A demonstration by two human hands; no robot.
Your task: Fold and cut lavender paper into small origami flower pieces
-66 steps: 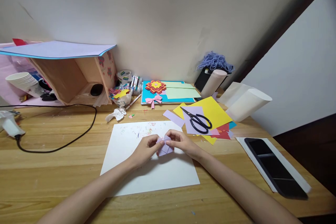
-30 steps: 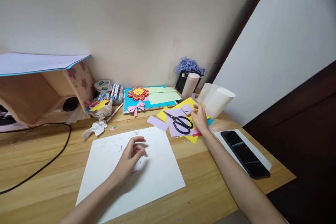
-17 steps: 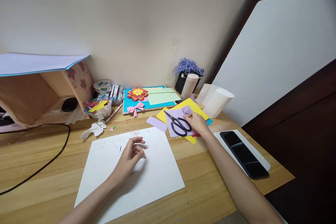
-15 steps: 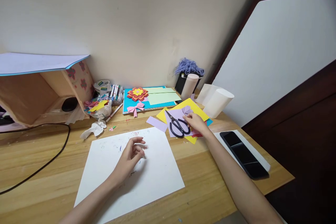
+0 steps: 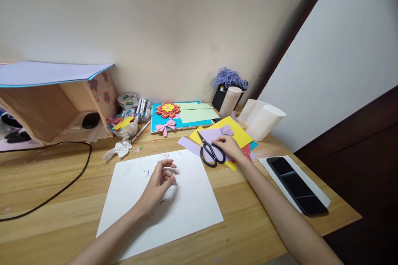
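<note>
The scissors (image 5: 206,143) lie at the fingertips of the right hand (image 5: 229,145), their grip unclear. The left hand (image 5: 159,182) curls loosely, fingers parted.

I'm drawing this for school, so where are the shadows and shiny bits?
Head view: a soft shadow darkens the large white paper sheet beside the person's bare left hand; also in the head view, pale reflections cross the black rectangular phone, and the lower-right corner is very dark.

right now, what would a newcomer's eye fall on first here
Probably the layered orange flower, bright against the blue card at the back of the desk. Next, likely the black scissors on the coloured papers, the right hand at their handles.
</note>
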